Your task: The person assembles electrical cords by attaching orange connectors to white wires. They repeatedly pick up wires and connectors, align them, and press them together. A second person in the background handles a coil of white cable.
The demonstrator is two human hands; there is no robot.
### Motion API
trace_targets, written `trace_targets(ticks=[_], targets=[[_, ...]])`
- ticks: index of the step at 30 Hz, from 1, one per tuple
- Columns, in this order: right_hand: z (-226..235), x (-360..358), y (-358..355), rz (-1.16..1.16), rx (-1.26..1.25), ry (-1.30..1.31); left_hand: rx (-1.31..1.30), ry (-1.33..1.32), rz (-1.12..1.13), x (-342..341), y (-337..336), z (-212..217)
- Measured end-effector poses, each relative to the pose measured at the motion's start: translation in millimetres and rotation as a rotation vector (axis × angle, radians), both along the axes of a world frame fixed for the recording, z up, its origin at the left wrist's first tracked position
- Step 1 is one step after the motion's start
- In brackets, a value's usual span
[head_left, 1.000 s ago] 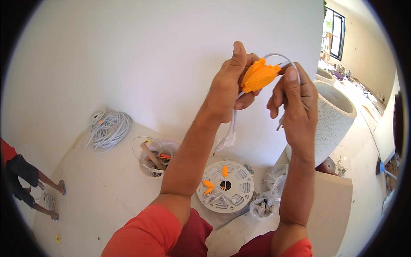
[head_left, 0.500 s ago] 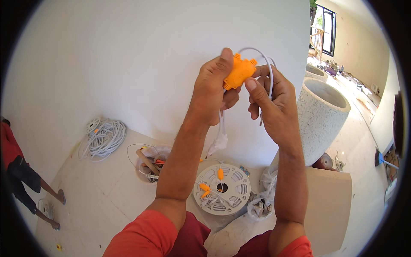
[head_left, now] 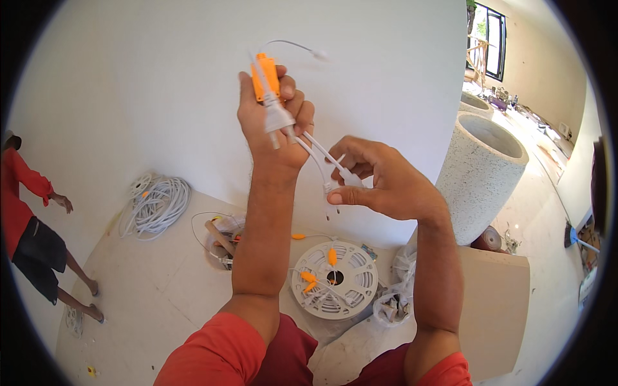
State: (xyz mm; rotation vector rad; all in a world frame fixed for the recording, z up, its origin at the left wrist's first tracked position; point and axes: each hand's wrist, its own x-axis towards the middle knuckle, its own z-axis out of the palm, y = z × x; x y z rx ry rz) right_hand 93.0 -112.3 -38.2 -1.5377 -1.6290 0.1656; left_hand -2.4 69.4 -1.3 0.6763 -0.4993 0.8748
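My left hand (head_left: 283, 132) is raised with its palm showing, closed around an orange plastic adapter (head_left: 265, 78) and its white cords. A white plug (head_left: 277, 119) lies across that palm, while a thin cable with a white end connector (head_left: 318, 55) sticks out above. From the left hand two more white cords slope down to my right hand (head_left: 389, 180). Its thumb and fingers pinch a white plug (head_left: 351, 179), and a second plug (head_left: 328, 190) with metal pins hangs by the thumb tip. Its other fingers are partly hidden.
Below stands a white reel (head_left: 360, 293) carrying orange connectors. A bucket of tools (head_left: 215, 254), a coil of white cable (head_left: 161, 206), plastic bags (head_left: 396, 302), a cardboard sheet (head_left: 492, 315) and a speckled planter (head_left: 479, 174) surround it. At far left a person (head_left: 32, 219) walks.
My left hand has turned palm up and moved left with the orange adapter. My right hand has left the adapter and dropped to the plugs. The person at left has moved further into view.
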Motion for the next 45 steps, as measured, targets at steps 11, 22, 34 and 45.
trace_targets(ticks=[11, 22, 34, 45], targets=[[-0.3, 0.7, 5.1, -0.028, 0.358, 0.330, 0.017, -0.068, 0.134, -20.1, 18.8, 2.3], [7.4, -14.0, 5.0, -0.200, 0.675, 0.194, 0.061, 0.095, 0.188, 20.0, 28.0, -16.5], [1.0, -19.4, 6.0, -0.159, 0.690, -0.131, 0.152, 0.345, -0.122, 43.6, 37.5, -36.2], [-1.9, -19.5, 7.4, -0.170, 0.688, -0.137, 0.245, 0.336, -0.222, 54.0, 49.1, -61.4]])
